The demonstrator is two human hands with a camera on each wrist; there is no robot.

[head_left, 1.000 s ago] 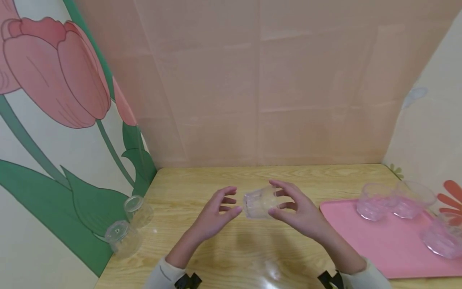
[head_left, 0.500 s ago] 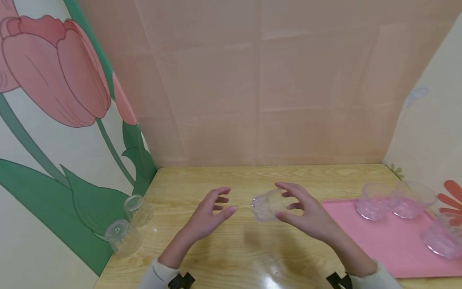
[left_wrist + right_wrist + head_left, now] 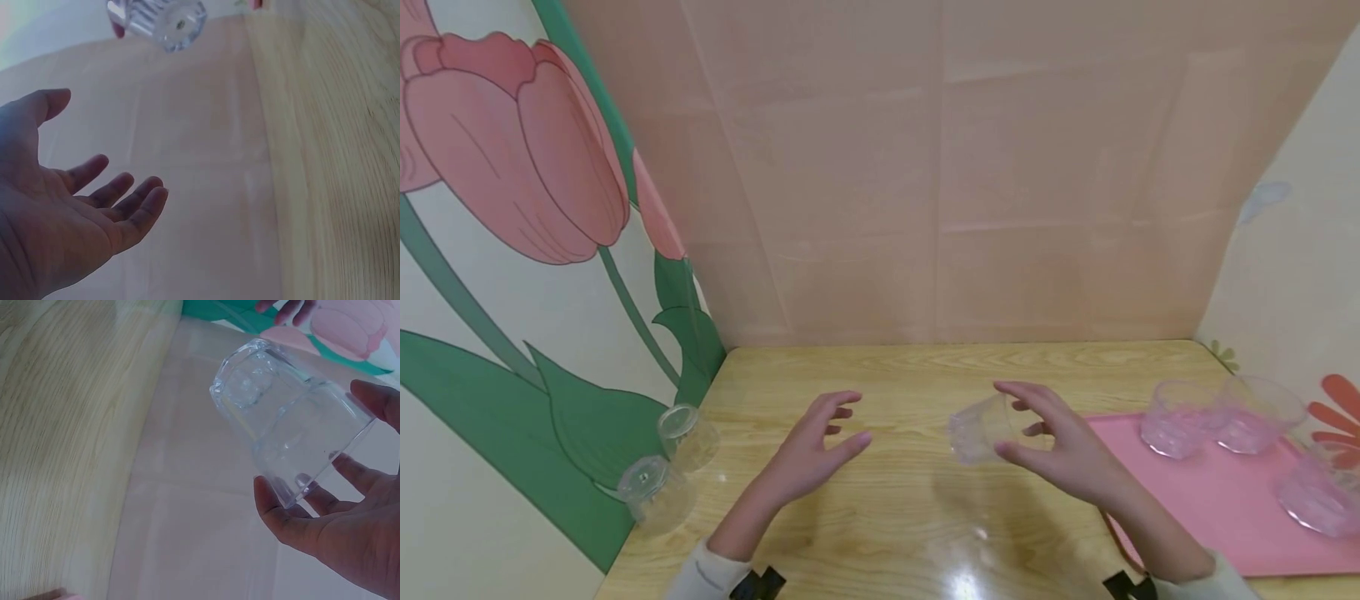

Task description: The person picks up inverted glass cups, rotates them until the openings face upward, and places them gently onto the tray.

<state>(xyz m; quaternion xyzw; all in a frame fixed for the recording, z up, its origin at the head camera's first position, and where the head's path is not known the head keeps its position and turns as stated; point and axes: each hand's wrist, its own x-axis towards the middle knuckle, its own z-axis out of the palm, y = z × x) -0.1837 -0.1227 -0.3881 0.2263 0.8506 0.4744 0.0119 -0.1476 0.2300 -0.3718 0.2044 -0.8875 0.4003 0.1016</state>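
A clear cup (image 3: pixel 977 431) lies tilted on its side in the air above the table, its faceted base toward the left. My right hand (image 3: pixel 1063 454) holds it near the rim between thumb and fingers; the right wrist view shows the cup (image 3: pixel 294 419) gripped at its wide end. Apart from it, my left hand (image 3: pixel 808 454) hovers over the table with fingers loosely bent and nothing in them. In the left wrist view the palm of that hand (image 3: pixel 75 219) is turned up, and the cup's base (image 3: pixel 178 25) appears beyond it.
On the right a pink tray (image 3: pixel 1195 500) bears three clear cups, one of them a faceted cup (image 3: pixel 1318 496) near its right edge. Two upside-down clear glasses (image 3: pixel 658 496) stand at the table's left edge. Walls border the wooden table (image 3: pixel 880 533) at back and sides.
My right hand has moved to the right with the cup, toward the tray. My left hand has drawn away to the left, so the gap between the hands is wider.
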